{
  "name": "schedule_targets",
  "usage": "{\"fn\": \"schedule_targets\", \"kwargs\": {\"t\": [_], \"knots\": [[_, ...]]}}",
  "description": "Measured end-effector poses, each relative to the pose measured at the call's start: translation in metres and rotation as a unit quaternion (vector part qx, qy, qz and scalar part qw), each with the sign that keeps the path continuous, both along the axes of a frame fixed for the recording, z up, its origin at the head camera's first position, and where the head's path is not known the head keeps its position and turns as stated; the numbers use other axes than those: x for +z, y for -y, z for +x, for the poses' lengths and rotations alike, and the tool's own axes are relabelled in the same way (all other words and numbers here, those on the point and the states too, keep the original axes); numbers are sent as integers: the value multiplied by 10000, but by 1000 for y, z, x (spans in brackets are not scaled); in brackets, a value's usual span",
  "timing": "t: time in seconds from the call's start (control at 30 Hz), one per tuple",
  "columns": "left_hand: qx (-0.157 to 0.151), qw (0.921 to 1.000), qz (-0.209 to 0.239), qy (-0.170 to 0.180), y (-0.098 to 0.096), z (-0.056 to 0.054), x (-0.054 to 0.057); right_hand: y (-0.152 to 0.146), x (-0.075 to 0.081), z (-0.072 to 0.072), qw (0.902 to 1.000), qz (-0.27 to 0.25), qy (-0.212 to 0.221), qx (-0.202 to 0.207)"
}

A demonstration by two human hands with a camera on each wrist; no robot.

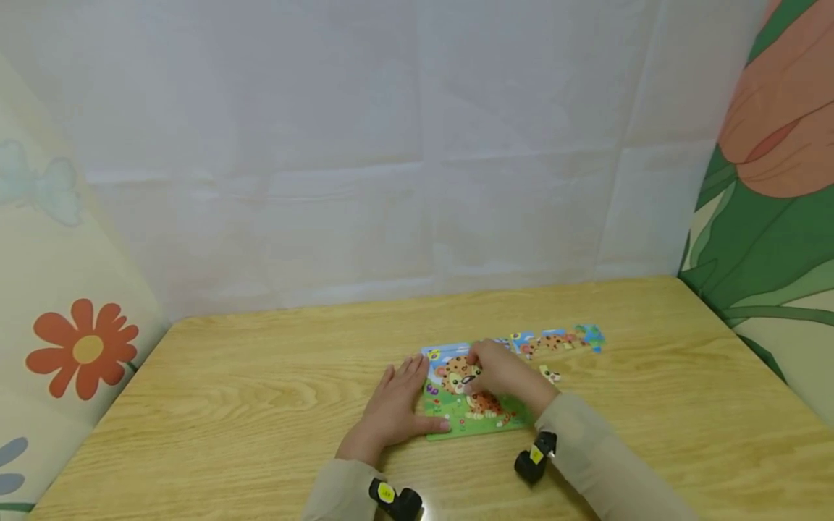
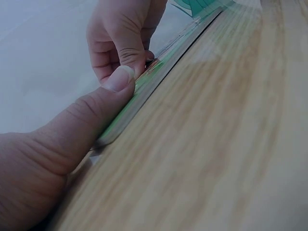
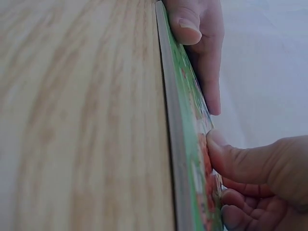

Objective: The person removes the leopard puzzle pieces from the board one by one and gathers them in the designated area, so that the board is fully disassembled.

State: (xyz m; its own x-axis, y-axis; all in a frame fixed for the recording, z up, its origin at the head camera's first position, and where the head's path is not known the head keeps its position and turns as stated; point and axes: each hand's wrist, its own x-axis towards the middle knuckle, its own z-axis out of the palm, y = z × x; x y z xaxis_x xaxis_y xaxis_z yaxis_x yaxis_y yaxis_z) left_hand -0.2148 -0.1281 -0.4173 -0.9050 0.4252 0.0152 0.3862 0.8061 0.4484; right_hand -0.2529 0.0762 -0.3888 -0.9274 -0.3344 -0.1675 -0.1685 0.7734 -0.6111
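Note:
A jigsaw puzzle (image 1: 439,416) with a spotted cartoon leopard on green grass lies flat on the wooden table. My left hand (image 1: 394,409) rests at its left side, fingers straight along the edge and thumb on the lower left corner. Over the leopard's face, my right hand (image 1: 504,373) curls its thumb and fingers down to the picture, seemingly pinching a puzzle piece there; the hand largely hides it. In the right wrist view, the right thumb (image 3: 236,156) touches the picture surface and the other fingers are curled.
Loose puzzle pieces (image 1: 554,343) lie in a row beyond the puzzle's upper right corner. One small piece (image 1: 550,374) sits apart beside the right forearm. A white cloth (image 1: 391,145) hangs behind the wooden table (image 1: 260,405), and flower-painted panels (image 1: 769,239) stand at both sides.

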Motion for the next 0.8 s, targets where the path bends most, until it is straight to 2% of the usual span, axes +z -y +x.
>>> {"fn": "schedule_targets", "kwargs": {"t": [0.3, 0.8], "knots": [[-7, 10000, 44, 17, -1, 1, 3, 1, 1, 4, 9999, 63, -119, -5], [-11, 10000, 19, 41, 0, 0, 1, -6, -5, 13, 9968, -702, -375, 38]]}}
